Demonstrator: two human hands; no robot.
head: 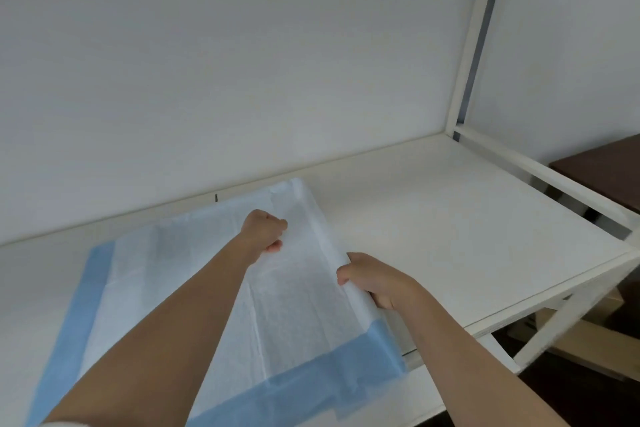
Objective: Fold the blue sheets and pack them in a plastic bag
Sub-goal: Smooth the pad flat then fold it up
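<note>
A blue-bordered sheet (298,319) with a white padded middle lies spread on the white table (450,218), partly folded over along its right side. My left hand (265,230) is curled into a fist over the sheet's far part and pinches the fabric there. My right hand (372,279) grips the folded right edge of the sheet, fingers curled round it. Both forearms cross the sheet from the near side. No plastic bag is in view.
A white back panel (242,80) rises behind the table, with a white frame post (474,55) at the far right corner. A dark brown piece of furniture (606,173) stands to the right. Cardboard boxes (588,343) sit on the floor under the table's right end.
</note>
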